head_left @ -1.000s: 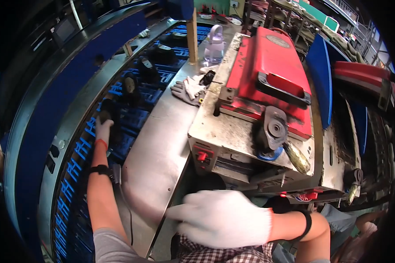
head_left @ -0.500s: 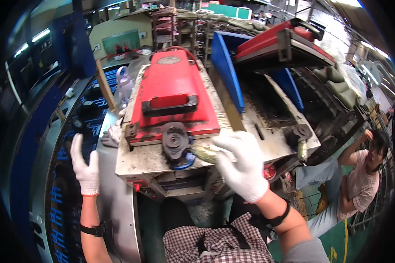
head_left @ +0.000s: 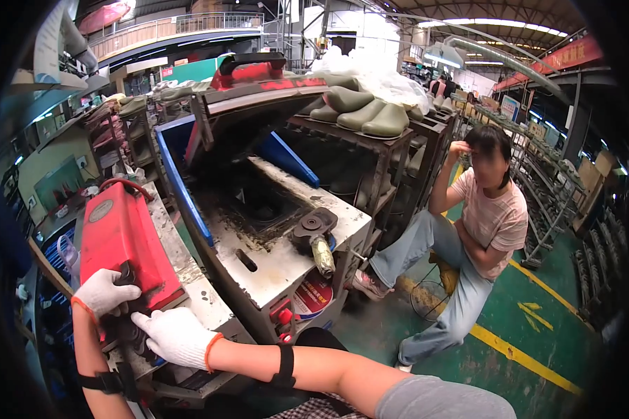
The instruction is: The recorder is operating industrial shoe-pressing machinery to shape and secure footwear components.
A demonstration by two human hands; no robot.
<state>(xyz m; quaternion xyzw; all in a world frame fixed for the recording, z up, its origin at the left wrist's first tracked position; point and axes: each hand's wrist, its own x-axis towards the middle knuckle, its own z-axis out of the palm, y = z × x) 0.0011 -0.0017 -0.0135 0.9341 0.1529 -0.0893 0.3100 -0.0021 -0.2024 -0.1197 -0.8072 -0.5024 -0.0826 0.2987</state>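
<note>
dark fitting [head_left: 128, 334] partly hidden by hands [head_left: 182, 337], checked cloth [head_left: 320, 408] cropped

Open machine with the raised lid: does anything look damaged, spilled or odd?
Yes: dark, patchy grime spreads around the recess in the machine's white top, odd against its paler front part. I can't tell the cause.

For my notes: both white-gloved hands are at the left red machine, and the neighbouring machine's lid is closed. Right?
No: in the head view, the neighbouring machine has its lid raised. The white-gloved left hand and right hand are at the left red machine.
</note>
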